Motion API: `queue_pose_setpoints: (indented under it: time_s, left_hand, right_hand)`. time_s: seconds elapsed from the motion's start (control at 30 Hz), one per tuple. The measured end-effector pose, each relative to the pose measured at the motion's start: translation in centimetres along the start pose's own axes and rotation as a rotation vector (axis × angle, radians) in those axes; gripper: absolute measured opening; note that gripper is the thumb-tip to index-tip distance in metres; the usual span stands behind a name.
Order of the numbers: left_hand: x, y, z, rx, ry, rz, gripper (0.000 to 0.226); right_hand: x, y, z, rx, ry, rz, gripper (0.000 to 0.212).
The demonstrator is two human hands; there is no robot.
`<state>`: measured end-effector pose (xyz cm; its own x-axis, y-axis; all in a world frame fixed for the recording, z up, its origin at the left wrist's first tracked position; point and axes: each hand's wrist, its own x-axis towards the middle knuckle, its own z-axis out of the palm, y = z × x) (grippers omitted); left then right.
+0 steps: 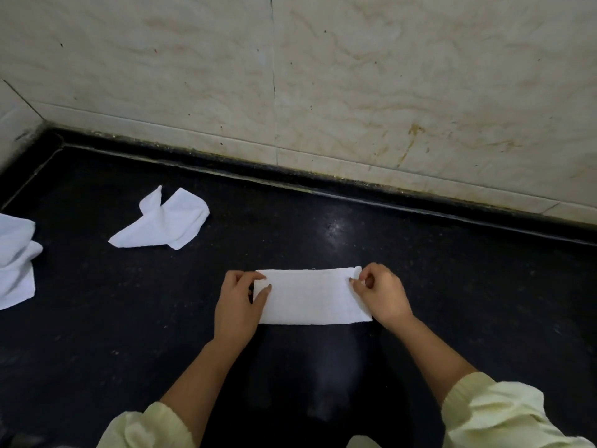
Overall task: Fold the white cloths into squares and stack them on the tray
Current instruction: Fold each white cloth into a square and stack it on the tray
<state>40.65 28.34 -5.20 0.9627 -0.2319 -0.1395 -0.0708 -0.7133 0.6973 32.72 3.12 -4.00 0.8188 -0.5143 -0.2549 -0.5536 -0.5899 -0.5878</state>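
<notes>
Kitchen or utility work corner, apparently: polished black speckled stone countertop (436, 286) with raised back lip; cream veined wall tiles (420, 92), stained and spattered, dark grout joints; loose white cloths (164, 221) on the surface.

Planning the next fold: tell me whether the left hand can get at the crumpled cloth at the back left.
Probably yes. Only bare counter lies between the left hand and the crumpled cloth; the hand must first release the folded cloth it pinches.

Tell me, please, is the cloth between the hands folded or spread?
Folded: the cloth lies as a long rectangle, not yet square, with layered edges at the end the right hand pinches.
</notes>
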Motion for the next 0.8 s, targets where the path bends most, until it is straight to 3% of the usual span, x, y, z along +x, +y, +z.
queue_pose_setpoints:
  time_s: [0.13,0.33,0.5,0.57,0.7,0.8]
  left_hand:
    - [-2.5,-1.0,0.7,0.038,-0.052,0.026,0.019]
    - [-3.6,-2.6,0.8,0.036,-0.083,0.018,0.023]
    - [-3.5,-2.7,0.7,-0.031,-0.094,-0.016,0.022]
    - [-3.5,-2.7,0.8,-0.06,-0.096,-0.036,0.022]
    - [-3.2,-2.5,0.8,-0.073,-0.116,-0.072,0.024]
    - [-3.0,-2.3,0.5,-0.072,-0.137,-0.096,0.025]
  right_hand:
    - [-2.3,1.3,0.5,-0.074,-0.13,-0.04,0.022]
    - [-3.7,2.7,0.2,0.057,-0.065,0.114,0.024]
    - [-3.8,1.8,0.3,0.105,-0.024,0.284,0.049]
    - [-3.6,1.0,0.5,0.114,-0.035,0.342,0.044]
    - [-3.2,-0.2,0.7,0.129,-0.068,0.432,0.011]
    - [-3.1,-0.5,0.8,0.188,-0.109,0.47,0.012]
